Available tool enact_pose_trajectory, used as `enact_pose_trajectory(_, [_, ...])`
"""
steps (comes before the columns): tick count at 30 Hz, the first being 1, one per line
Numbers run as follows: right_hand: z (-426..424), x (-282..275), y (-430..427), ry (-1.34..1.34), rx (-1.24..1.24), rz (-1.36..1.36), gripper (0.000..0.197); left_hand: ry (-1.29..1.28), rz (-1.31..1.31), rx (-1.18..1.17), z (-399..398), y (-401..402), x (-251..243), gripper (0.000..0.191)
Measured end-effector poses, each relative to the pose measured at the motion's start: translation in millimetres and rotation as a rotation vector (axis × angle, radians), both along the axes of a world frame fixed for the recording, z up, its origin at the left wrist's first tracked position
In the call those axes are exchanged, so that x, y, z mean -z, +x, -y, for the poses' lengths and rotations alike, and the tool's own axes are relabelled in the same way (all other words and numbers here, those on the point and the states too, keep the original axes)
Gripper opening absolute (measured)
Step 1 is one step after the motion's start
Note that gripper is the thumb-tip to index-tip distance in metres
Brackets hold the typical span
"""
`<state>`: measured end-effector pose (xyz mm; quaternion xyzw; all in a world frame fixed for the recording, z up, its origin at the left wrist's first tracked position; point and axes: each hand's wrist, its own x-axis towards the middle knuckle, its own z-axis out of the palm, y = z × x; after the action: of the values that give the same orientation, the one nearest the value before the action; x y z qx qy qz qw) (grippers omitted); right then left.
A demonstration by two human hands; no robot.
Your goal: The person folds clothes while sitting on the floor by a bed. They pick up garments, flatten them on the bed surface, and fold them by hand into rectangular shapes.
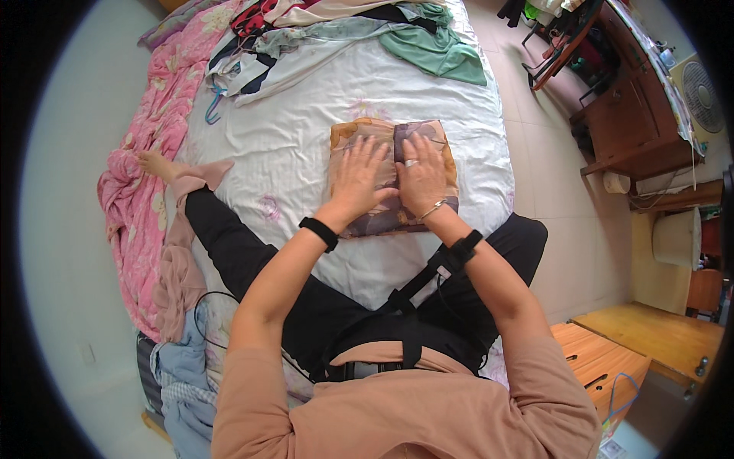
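A folded piece of patterned cloth [373,221], brown, purple and tan, lies flat on the white bed sheet [287,143] before me. My left hand [362,178] rests palm down on its left half, fingers spread. On the right half lies my right hand [423,172], also palm down, with a ring and a bracelet. The thumbs come close together near the middle, where a fold line or seam runs down the cloth. Neither hand grips anything. What lies under the palms is hidden.
Rumpled clothes [321,43] and a blue hanger [214,106] lie at the bed's far end. A pink floral quilt [166,103] runs along the left wall. Right of the bed stand a wooden desk [636,109], a fan [701,94] and a wooden drawer unit [602,361].
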<state>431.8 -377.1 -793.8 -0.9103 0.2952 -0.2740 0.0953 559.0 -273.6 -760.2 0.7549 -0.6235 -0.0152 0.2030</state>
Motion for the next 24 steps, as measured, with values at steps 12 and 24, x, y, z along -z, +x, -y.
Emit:
enact_pose_trajectory(12, [17.9,30.1,0.8,0.061,-0.028,-0.168,0.065,0.090,0.088,0.029,7.3,23.2,42.7,0.098])
enact_pose_trajectory(24, [50.8,37.0,5.0,0.046,0.038,-0.291,0.069,0.257,-0.025,-0.238,10.1,46.6,47.5,0.103])
